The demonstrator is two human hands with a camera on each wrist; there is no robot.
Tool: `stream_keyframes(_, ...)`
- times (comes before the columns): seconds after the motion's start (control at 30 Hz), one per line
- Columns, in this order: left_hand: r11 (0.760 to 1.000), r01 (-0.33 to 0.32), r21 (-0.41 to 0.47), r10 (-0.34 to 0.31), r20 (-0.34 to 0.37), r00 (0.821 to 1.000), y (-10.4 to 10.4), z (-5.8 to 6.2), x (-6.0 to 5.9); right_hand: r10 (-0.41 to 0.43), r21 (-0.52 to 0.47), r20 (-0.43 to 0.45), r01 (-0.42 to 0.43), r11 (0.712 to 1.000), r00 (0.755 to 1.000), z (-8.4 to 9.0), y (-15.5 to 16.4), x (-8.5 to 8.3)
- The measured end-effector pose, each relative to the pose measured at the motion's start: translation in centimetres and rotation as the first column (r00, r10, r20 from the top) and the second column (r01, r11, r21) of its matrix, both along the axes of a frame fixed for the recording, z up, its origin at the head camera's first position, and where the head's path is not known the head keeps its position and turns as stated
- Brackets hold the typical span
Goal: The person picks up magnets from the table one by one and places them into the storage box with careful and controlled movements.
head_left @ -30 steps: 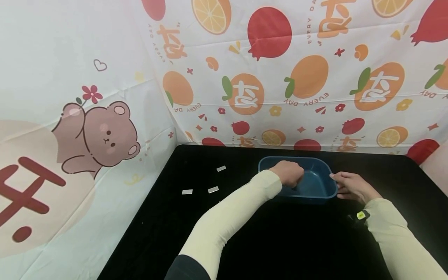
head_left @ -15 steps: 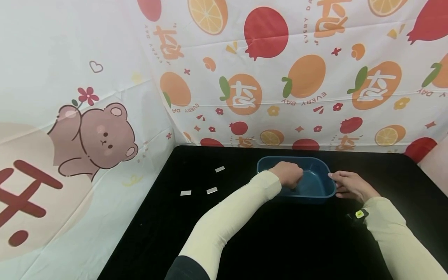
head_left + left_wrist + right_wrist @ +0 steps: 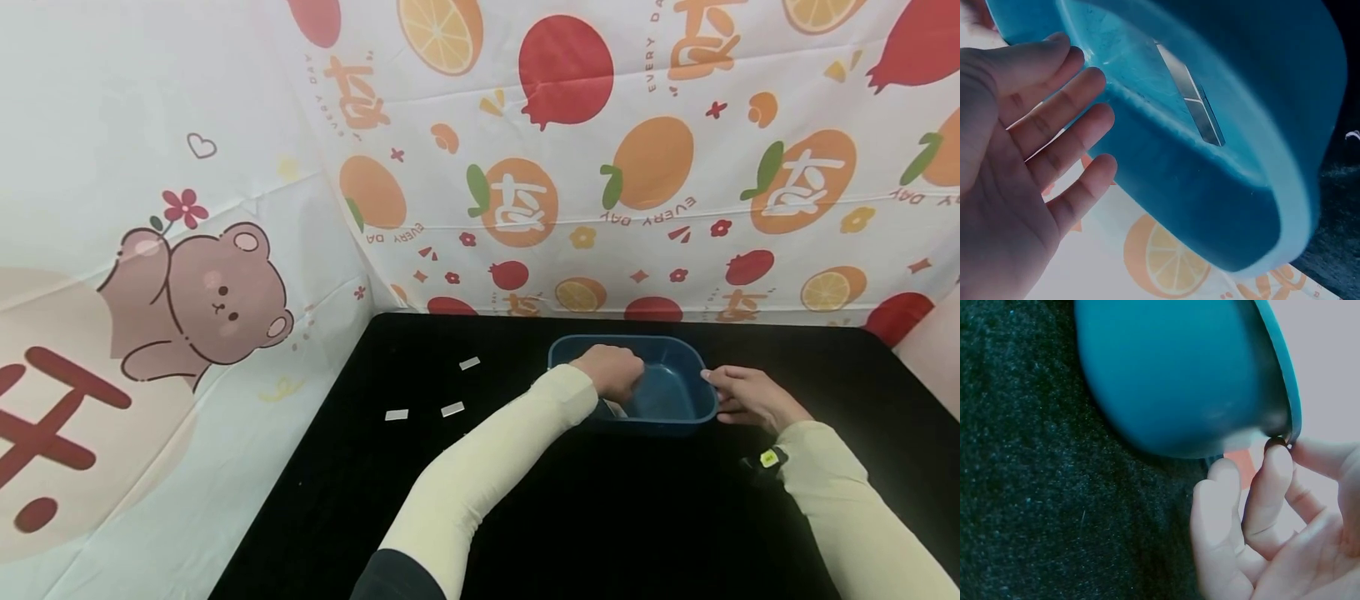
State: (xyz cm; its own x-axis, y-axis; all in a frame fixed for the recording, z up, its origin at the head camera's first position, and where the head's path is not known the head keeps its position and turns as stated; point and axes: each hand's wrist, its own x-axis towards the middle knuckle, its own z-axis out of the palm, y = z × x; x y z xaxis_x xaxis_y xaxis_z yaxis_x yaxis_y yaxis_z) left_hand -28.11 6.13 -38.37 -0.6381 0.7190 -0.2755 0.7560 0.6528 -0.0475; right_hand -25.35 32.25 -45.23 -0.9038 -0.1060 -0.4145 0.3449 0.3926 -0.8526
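A blue plastic basin (image 3: 670, 390) stands toward the back of the black table. Over its left part is my left hand (image 3: 609, 372). The left wrist view shows this hand's fingers (image 3: 1063, 112) loosely extended and holding nothing. Two flat silvery rectangular pieces (image 3: 1175, 70) lie end to end on the basin floor, and a bit of them (image 3: 617, 409) peeks out below the hand in the head view. At the right end of the basin, my right hand (image 3: 756, 397) pinches the rim (image 3: 1292, 406) between thumb and fingers.
Three more small silvery rectangles lie apart on the black table (image 3: 600, 517) to the left: one farther back (image 3: 469, 364), one nearer (image 3: 452, 409) and one at far left (image 3: 397, 415). A fruit-printed cloth (image 3: 450, 208) hangs behind the table.
My left hand lifts slightly in the basin and its fingers draw away, so a silvery piece now shows below it. The right hand keeps its pinch. The head view shifts a little.
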Motion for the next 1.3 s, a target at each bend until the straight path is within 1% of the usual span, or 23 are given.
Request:
stream_keyframes(0.2, 1.000, -0.012, 0.019, 0.012, -0.013, 1.000, -0.8, 0.4, -0.2, 0.001, -0.008, 0.007, -0.001, 1.000, 1.000, 0.0, 0.0, 0.0)
stream_keyframes(0.47, 0.999, -0.028, 0.037, 0.027, 0.018, 0.999, -2.1, 1.1, -0.6, 0.001, -0.013, 0.011, -0.001, 1.000, 1.000, 0.3, -0.1, 0.1)
stream_keyframes(0.57, 0.998, -0.032, 0.050, 0.031, 0.022, 0.999, -2.6, 1.2, -0.8, -0.001, -0.010, 0.014, 0.001, 1.000, 1.000, 0.4, -0.1, 0.2)
stream_keyframes(0.7, 0.997, -0.031, 0.068, 0.030, 0.010, 0.999, -3.2, 1.3, -0.9, -0.005, -0.008, 0.019, 0.005, 1.000, 1.000, 0.6, -0.3, 0.4)
stream_keyframes(0.77, 0.996, -0.038, 0.082, 0.038, -0.006, 0.999, -3.7, 1.2, -1.1, -0.005, -0.011, 0.022, 0.005, 1.000, 1.000, 0.7, -0.4, 0.5)
stream_keyframes(0.83, 0.994, -0.053, 0.093, 0.054, -0.009, 0.999, -4.1, 1.1, -1.2, -0.005, -0.014, 0.022, 0.005, 1.000, 1.000, 0.7, -0.5, 0.5)
stream_keyframes(0.93, 0.991, -0.072, 0.112, 0.073, -0.005, 0.997, -4.6, 1.5, -1.3, -0.007, -0.015, 0.024, 0.007, 1.000, 1.000, 0.7, -0.3, 0.5)
stream_keyframes(1.07, 0.989, -0.081, 0.124, 0.081, 0.003, 0.997, -5.1, 2.1, -1.7, -0.012, -0.012, 0.015, 0.013, 1.000, 1.000, 0.8, -0.1, 0.5)
stream_keyframes(1.2, 0.988, -0.093, 0.126, 0.092, 0.010, 0.996, -6.0, 2.1, -2.2, -0.010, -0.012, 0.003, 0.010, 1.000, 1.000, 0.8, -0.3, 0.5)
stream_keyframes(1.3, 0.988, -0.092, 0.126, 0.090, 0.022, 0.996, -6.7, 1.9, -2.3, -0.007, -0.012, 0.007, 0.008, 1.000, 1.000, 0.6, -0.4, 0.6)
